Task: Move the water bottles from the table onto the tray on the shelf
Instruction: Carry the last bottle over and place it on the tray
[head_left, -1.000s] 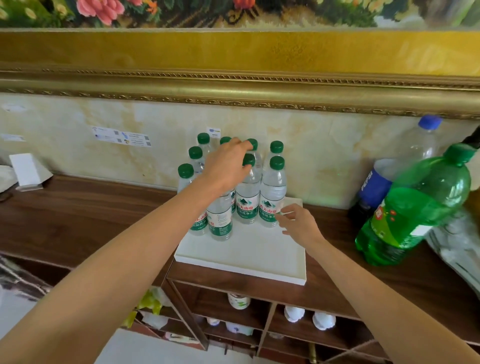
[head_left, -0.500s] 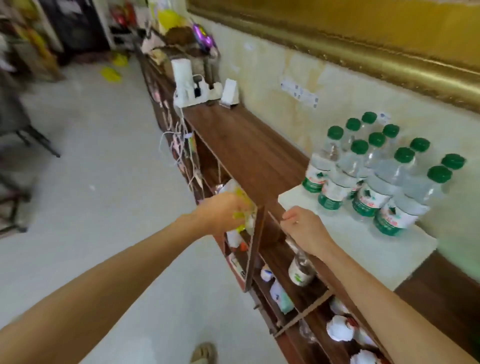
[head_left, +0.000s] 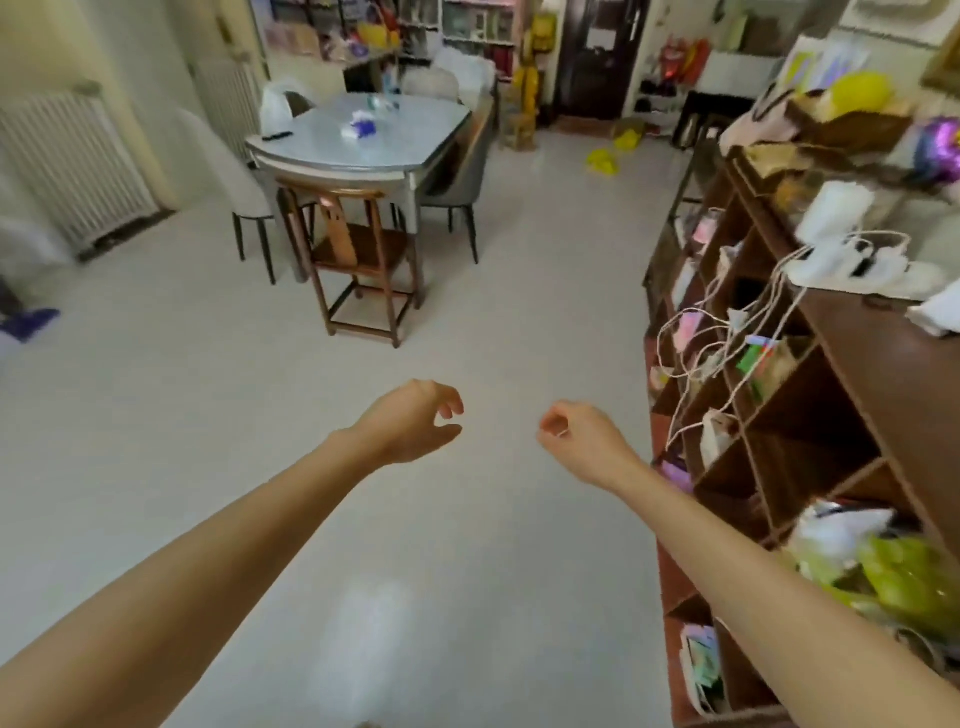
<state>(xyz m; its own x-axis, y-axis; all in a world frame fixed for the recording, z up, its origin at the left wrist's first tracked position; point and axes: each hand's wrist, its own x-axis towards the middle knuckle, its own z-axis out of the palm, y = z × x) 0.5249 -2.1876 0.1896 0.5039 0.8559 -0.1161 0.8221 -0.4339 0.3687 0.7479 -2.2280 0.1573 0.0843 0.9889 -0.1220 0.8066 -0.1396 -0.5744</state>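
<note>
Ahead, both hands (head_left: 415, 422) (head_left: 576, 434) hang empty before the table (head_left: 358, 156).

Head camera, one wide view | looks forward and down along my arms, across the floor (head_left: 467, 519) | table (head_left: 358, 150) far ahead | shelf (head_left: 831, 415) close on my right

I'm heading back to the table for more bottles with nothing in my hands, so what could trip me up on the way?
1. White cords dangle off the wooden shelf on your right; your right hand could snag them in passing.
2. A wooden stool stands in front of the table, so you may bump it while reaching in.
3. The floor shows a glossy reflection and might be slippery.
</note>
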